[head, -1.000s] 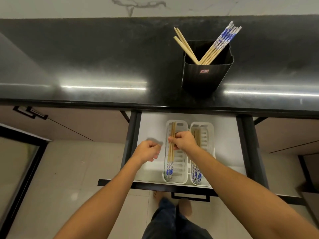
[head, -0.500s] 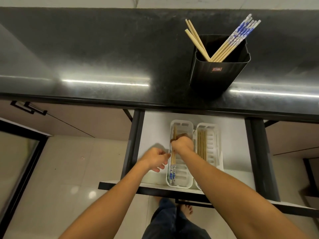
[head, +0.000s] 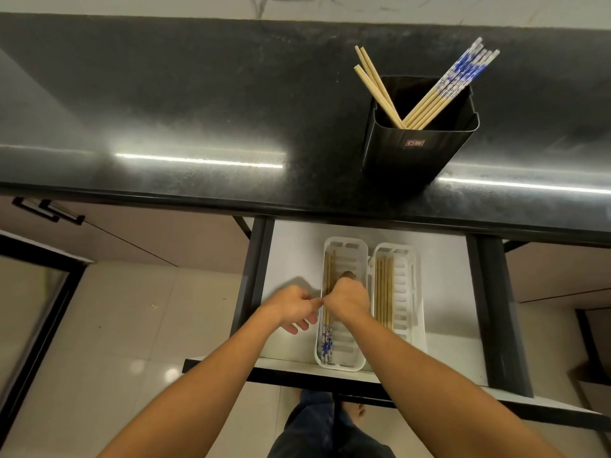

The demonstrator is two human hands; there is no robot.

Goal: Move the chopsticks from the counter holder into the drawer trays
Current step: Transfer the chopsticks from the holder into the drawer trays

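The left hand (head: 291, 307), fingers (head: 297, 326) loose, has moved against the right hand (head: 347, 302) gripping chopsticks (head: 328, 338).

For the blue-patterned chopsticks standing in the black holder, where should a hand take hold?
Pinch the blue-patterned chopsticks at their upper ends, probably coming from above and the right: they lean that way, clear of the rim of the holder, while their lower ends sit hidden inside.
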